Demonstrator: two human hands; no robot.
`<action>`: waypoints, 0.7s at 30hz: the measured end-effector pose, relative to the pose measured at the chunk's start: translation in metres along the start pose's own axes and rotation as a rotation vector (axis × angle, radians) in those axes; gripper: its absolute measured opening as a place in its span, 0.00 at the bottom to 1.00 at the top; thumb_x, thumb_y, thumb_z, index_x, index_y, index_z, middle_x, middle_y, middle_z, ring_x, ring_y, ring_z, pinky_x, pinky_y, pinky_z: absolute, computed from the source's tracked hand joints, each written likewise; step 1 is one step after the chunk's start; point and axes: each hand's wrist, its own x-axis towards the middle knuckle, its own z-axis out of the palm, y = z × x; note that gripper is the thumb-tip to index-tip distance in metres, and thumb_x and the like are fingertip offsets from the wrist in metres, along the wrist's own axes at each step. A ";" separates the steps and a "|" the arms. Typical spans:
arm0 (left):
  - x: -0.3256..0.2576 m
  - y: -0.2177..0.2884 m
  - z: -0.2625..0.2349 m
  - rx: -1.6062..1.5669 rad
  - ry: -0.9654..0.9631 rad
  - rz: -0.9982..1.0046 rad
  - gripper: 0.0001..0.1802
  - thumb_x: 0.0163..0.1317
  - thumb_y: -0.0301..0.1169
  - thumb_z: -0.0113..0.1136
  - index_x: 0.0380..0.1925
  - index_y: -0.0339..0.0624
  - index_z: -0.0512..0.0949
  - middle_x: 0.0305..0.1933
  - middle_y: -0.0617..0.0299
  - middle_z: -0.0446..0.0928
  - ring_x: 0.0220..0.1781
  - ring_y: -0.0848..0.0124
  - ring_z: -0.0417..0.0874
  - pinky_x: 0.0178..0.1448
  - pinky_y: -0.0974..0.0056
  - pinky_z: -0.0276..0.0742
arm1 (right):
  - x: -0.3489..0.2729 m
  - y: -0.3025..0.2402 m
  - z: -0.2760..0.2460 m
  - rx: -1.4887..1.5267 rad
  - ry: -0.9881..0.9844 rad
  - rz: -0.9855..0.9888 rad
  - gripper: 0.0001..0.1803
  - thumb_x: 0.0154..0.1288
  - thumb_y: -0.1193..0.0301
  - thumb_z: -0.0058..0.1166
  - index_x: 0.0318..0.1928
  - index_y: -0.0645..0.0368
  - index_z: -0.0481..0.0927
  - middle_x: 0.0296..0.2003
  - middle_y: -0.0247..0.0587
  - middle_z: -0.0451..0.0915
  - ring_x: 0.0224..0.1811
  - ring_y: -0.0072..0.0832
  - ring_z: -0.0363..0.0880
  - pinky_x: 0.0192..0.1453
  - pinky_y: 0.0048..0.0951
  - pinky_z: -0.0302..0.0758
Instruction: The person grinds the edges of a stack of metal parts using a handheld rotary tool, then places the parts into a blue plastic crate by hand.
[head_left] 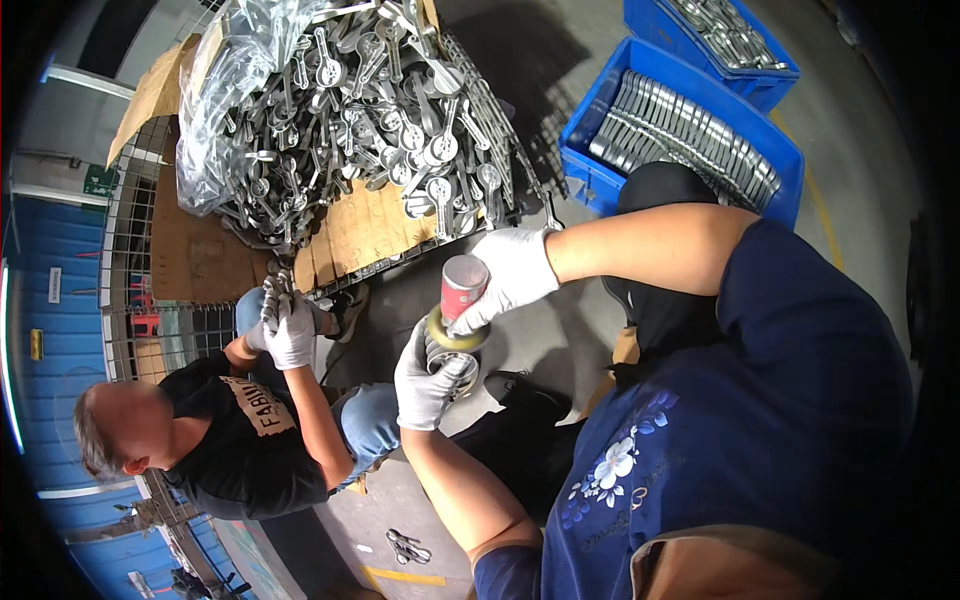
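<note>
One red-capped grinding tool (458,310) mid-frame, right hand (508,275) gripping its top, left hand (428,378) clasping a metal part (452,366) beneath, two blue crates (690,125) upper right, co-worker's gloved hands (287,330) left

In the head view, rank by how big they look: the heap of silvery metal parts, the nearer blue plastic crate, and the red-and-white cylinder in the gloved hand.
1. Heap of silvery metal parts, largest.
2. Nearer blue plastic crate, clearly smaller.
3. Red-and-white cylinder, smallest, gripped by the right hand, though it sits nearest the camera.
</note>
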 end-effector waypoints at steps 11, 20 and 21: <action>0.011 0.001 0.006 0.782 0.146 0.348 0.34 0.38 0.32 0.78 0.48 0.35 0.75 0.40 0.53 0.81 0.40 0.61 0.83 0.48 0.61 0.77 | 0.003 -0.003 0.003 -0.110 -0.030 0.077 0.32 0.50 0.39 0.60 0.41 0.54 0.83 0.36 0.45 0.84 0.39 0.39 0.83 0.46 0.34 0.78; 0.012 -0.002 0.010 1.359 0.362 0.364 0.39 0.33 0.42 0.76 0.49 0.42 0.75 0.43 0.58 0.80 0.47 0.59 0.80 0.55 0.54 0.68 | 0.010 -0.004 0.014 -0.222 -0.049 0.068 0.31 0.50 0.37 0.58 0.40 0.50 0.83 0.36 0.45 0.84 0.38 0.41 0.83 0.45 0.36 0.77; 0.011 -0.003 0.010 1.360 0.363 0.363 0.39 0.33 0.42 0.76 0.49 0.42 0.75 0.43 0.58 0.80 0.47 0.59 0.80 0.55 0.54 0.68 | 0.009 -0.005 0.015 -0.218 -0.034 0.058 0.31 0.50 0.37 0.58 0.40 0.50 0.83 0.36 0.45 0.84 0.39 0.41 0.82 0.45 0.36 0.77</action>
